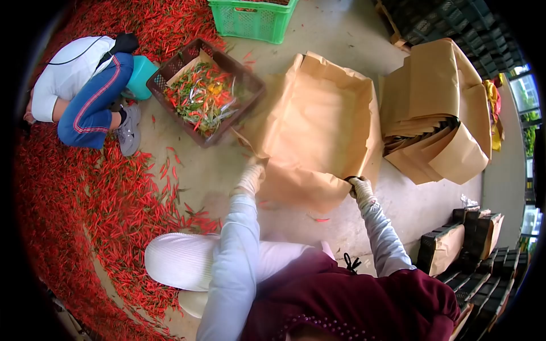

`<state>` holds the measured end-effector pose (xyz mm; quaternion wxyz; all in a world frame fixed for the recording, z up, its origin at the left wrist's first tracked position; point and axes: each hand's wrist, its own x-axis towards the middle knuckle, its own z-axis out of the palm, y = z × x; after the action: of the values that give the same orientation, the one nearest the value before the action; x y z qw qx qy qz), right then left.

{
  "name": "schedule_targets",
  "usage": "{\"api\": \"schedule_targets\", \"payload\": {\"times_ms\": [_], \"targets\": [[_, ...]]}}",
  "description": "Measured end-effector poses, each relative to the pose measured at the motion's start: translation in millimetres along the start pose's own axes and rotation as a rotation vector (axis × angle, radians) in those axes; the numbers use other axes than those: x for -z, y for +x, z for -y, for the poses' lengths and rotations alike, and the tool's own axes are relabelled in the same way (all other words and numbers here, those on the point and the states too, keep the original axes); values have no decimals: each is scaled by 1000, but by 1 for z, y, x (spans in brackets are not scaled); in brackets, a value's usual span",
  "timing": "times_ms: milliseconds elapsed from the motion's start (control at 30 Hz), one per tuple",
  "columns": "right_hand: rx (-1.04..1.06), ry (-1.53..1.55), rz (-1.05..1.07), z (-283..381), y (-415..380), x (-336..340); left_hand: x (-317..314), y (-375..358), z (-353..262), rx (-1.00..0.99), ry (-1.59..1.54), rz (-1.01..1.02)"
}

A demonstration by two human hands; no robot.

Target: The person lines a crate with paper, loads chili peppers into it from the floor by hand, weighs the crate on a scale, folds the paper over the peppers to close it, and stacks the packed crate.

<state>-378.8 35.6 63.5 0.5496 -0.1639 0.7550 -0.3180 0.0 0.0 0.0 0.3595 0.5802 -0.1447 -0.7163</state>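
Observation:
A crate lined with brown paper point(327, 119) is in front of me, its paper folded out over the sides. A bit of dark rim shows at its near right corner, where my right hand point(362, 188), in a pale glove, is closed on it. My left hand point(253, 175), also gloved, grips the near left corner; its fingertips are partly hidden by the paper. Inside the lined crate only bare paper shows. To its left stands a brown plastic crate point(207, 139) holding mixed red, green and orange chillies point(196, 102) and plastic strips.
Red chillies point(119, 210) cover the floor at left, where another person point(85, 85) crouches beside a teal bucket point(140, 78). A green crate point(250, 21) stands at the back. Nested paper-lined crates point(435, 108) are at right, dark crates point(466, 233) lower right.

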Motion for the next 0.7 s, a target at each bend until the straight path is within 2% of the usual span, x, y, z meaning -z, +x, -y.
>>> {"api": "schedule_targets", "payload": {"times_ms": [67,100,133,200,267,300,367,400,433,500,567,633,700], "targets": [[11,25,-14,6,-15,-3,-4,-17,-5,-12,-28,-4],[58,51,2,20,3,-18,-5,5,-28,-66,-16,7],[53,22,10,18,-3,-24,1,-1,-33,-22,96,-24],[39,-41,-1,19,-14,-12,-6,-10,-16,49,178,-42],[115,-74,-185,26,-16,-6,-18,0,1,-75,220,51],[118,-73,-185,26,-15,-6,-13,17,15,-78,220,53],[186,-302,-289,20,-10,-13,-1,46,34,-42,-42,217],[136,-170,-248,15,-6,-10,-2,43,29,-26,-129,270],[133,-176,-250,12,-1,-5,-7,39,29,-57,-109,220],[-4,119,-190,11,9,-2,-19,31,18,-126,-59,115],[36,209,-162,15,11,7,-24,26,11,-170,-10,38],[-33,121,-106,30,12,15,-25,30,12,-186,38,-7],[30,86,-140,38,0,17,-22,40,18,-158,135,-1]]}}
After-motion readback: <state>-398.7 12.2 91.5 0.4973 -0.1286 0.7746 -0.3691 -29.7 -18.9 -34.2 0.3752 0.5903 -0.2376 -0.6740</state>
